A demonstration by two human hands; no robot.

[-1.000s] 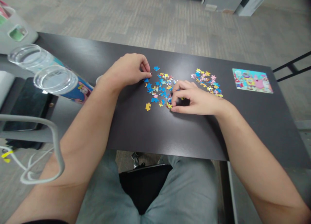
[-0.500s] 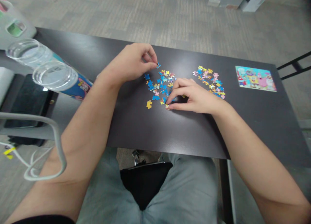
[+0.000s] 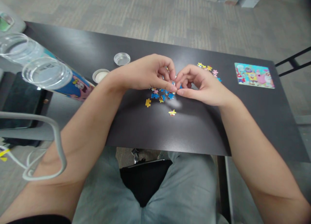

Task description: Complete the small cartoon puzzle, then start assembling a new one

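My left hand (image 3: 153, 72) is closed in a pinch over the loose puzzle pieces (image 3: 162, 96), with a small jigsaw puzzle piece (image 3: 173, 83) mostly covered by its fingertips. Thumb and fingers of my right hand (image 3: 200, 85) are pinched against that same piece, tip to tip with my left hand. Below them a yellow-and-white puzzle piece (image 3: 172, 112) lies by itself on the dark table. A plain yellow piece (image 3: 148, 103) lies left of the pile. Much of the pile is hidden under my hands.
A second group of pieces (image 3: 209, 68) lies behind my right hand. Farther right is a colourful cartoon picture card (image 3: 254, 75). To the left are two round lids (image 3: 122, 59), clear-topped printed tubes (image 3: 47, 73) and a white cable loop (image 3: 58, 146).
My left hand has moved right and my right hand slightly up, so their fingertips now meet. The yellow-and-white piece by my right hand has been let go, nearer the front edge.
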